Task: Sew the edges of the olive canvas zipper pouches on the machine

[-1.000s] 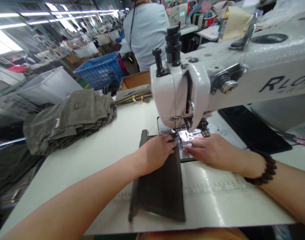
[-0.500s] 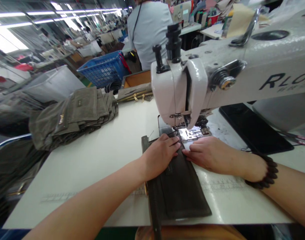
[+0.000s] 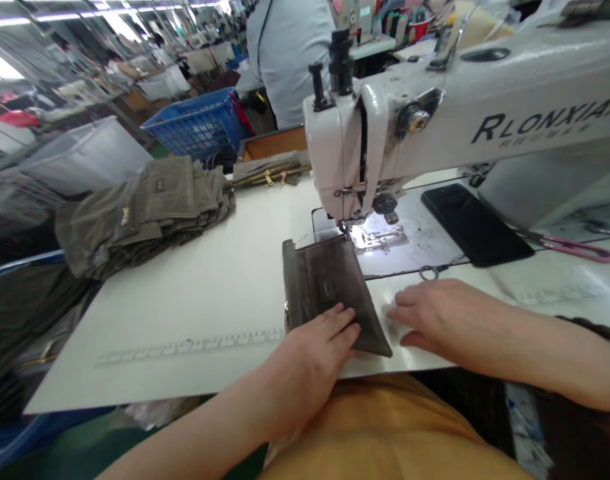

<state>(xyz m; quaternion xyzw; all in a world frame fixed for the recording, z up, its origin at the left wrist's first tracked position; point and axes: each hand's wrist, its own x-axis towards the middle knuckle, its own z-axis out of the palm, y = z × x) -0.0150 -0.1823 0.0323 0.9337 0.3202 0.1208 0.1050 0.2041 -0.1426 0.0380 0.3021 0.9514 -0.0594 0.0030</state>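
A dark olive fabric pouch piece (image 3: pixel 349 270) lies flat on the table, its far corner under the needle area of the sewing machine (image 3: pixel 357 167). A small dark label (image 3: pixel 327 289) sits on its face, and a bit of gold zipper hardware (image 3: pixel 287 308) shows at its left edge. My left hand (image 3: pixel 319 347) rests on the near part of the piece, fingers stretched out and flat. To the right of the piece, apart from it, my right hand (image 3: pixel 437 310) hovers low by the table with loosely bent fingers and nothing visible in them.
Stacked olive fabric pieces (image 3: pixel 169 207) lie at the left, with zippered pieces (image 3: pixel 275 172) behind. A black phone (image 3: pixel 475 223), pink-handled scissors (image 3: pixel 575 248) and a small metal ring (image 3: pixel 427 272) are at right. Beyond stand a blue crate (image 3: pixel 199 127) and a person in a light shirt (image 3: pixel 295 60).
My left hand has slid back toward me along the fabric piece. My right hand has drawn away from the needle area, to the right. The camera view has shifted.
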